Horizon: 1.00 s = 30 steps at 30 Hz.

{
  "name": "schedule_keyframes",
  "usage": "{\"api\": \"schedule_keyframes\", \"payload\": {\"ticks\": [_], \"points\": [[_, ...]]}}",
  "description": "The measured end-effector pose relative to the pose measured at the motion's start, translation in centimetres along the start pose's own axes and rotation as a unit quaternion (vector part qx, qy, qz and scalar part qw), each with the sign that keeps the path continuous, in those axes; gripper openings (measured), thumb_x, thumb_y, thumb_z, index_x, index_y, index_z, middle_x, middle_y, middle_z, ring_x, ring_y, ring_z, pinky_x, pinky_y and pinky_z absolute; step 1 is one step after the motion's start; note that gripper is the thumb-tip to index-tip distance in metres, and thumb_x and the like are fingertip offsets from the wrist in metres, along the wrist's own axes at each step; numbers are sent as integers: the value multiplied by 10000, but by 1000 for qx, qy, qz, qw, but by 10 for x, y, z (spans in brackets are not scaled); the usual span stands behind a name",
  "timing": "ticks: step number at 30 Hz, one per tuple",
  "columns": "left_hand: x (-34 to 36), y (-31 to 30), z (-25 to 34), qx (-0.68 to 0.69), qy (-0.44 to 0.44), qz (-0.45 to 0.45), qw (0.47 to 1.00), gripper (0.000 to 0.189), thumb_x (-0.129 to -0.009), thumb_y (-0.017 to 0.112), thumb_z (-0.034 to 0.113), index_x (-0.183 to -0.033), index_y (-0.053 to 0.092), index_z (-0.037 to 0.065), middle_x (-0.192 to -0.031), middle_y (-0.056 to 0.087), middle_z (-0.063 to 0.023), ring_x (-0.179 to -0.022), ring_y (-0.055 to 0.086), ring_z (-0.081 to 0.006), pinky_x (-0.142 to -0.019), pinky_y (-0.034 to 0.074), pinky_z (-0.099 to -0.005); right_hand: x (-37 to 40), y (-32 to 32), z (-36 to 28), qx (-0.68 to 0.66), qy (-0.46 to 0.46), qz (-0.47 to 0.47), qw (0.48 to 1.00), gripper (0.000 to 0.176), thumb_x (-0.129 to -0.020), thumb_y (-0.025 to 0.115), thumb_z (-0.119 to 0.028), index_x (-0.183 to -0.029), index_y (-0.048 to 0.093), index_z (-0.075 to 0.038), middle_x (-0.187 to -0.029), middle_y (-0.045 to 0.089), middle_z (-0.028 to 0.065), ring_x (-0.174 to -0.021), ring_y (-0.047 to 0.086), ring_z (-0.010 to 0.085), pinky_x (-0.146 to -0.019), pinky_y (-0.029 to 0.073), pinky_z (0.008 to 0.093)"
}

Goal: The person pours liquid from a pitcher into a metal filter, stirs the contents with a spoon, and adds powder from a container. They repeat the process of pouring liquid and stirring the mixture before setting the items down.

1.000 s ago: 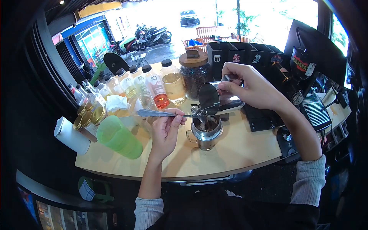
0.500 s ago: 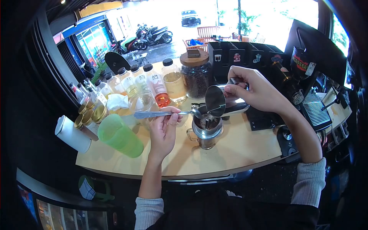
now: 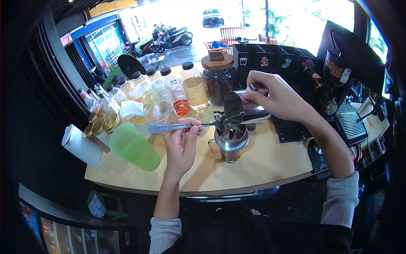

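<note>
My left hand [image 3: 182,146] pinches a long metal spoon [image 3: 167,127] by its handle, fingers closed. The spoon lies about level, and its bowl end reaches over a metal drip filter [image 3: 231,143]. That filter sits on a clear glass mug [image 3: 230,157] with its handle toward the left, and something brown shows inside. From the right, my right hand [image 3: 277,98] is closed round the handle of a shiny steel pitcher [image 3: 256,111]. The pitcher tips left, its dark mouth close above the filter's rim. Whether liquid is flowing is hard to make out.
A green plastic cup [image 3: 135,148] leans beside a white canister [image 3: 80,146]. Behind stand capped bottles [image 3: 175,89], a clear tub [image 3: 157,111], gold-lidded jars [image 3: 111,122] and a wood-lidded bean jar [image 3: 218,82]. Espresso equipment [image 3: 349,120] occupies the right end.
The pitcher is tilted more, and its mouth has shifted slightly left. The spoon's bowl end sits nearer the pitcher's lip. The whole view has shifted a little.
</note>
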<state>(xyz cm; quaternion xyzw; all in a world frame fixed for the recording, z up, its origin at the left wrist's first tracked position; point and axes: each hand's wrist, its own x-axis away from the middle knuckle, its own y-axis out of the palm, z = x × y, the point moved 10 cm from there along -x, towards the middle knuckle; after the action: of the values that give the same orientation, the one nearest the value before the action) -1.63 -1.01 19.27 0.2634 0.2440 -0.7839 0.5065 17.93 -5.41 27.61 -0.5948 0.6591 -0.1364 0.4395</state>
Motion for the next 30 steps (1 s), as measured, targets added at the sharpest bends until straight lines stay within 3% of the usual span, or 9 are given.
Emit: {"api": "schedule_keyframes", "payload": {"ticks": [15,17,21,30], "points": [[1,5,-3,-10,-4,-9,1000,154,-976,498,91,-1042,576,-26,-901,605,-52,-828,565,-88,-773,470,-232,0,-13,11,27,1,32,999,230,-870,640,-126,-792,473,12,-616,405,25,-597,391,80,-532,336,270],[1,5,-4,-11,-4,-10,1000,157,-977,499,95,-1043,575,-25,-903,606,-52,-830,566,-89,-775,471,-233,2,-18,11,57,-2,36,998,215,-868,637,-114,-797,491,27,-568,441,47,-566,473,81,-538,400,297],[1,5,-5,-3,-4,-12,1000,159,-978,501,100,-1045,574,-24,-908,604,-52,-836,566,-89,-778,470,-232,8,-23,10,32,1,38,999,214,-866,636,-101,-787,482,24,-565,402,35,-563,461,75,-537,400,292],[2,6,-4,-15,-4,-14,1000,148,-976,502,84,-1045,570,-27,-923,596,-51,-843,568,-89,-783,471,-230,9,-14,-7,32,3,14,999,225,-885,620,-101,-780,469,29,-570,397,26,-679,606,74,-593,470,271]]}}
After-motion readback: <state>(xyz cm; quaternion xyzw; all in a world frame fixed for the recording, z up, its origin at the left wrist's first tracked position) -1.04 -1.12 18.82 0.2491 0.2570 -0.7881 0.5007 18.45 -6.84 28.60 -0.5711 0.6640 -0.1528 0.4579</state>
